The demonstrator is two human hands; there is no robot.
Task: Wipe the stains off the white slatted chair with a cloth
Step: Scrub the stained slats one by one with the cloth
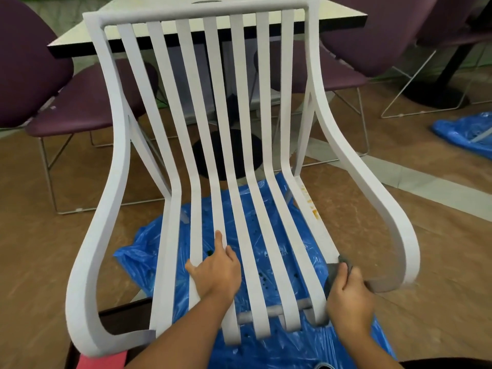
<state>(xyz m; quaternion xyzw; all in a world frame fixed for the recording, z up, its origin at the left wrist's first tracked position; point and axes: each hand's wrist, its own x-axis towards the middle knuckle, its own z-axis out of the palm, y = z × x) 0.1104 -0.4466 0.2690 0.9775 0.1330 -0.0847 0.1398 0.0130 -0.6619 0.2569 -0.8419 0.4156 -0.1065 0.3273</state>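
Note:
The white slatted chair (241, 107) fills the middle of the view, facing me. Orange-yellow stains (310, 202) run along its rightmost seat slat, near the bend. My left hand (217, 270) lies flat on the seat slats left of centre, fingers spread, holding nothing. My right hand (348, 296) grips a grey cloth (336, 272) pressed against the front end of the rightmost slat, below the stains. The hand hides most of the cloth.
A blue plastic sheet (266, 217) lies on the brown floor under the chair. Behind it stands a table (165, 25) with a black edge. Purple chairs (34, 75) flank it left and right. Another blue sheet (466, 131) is at far right.

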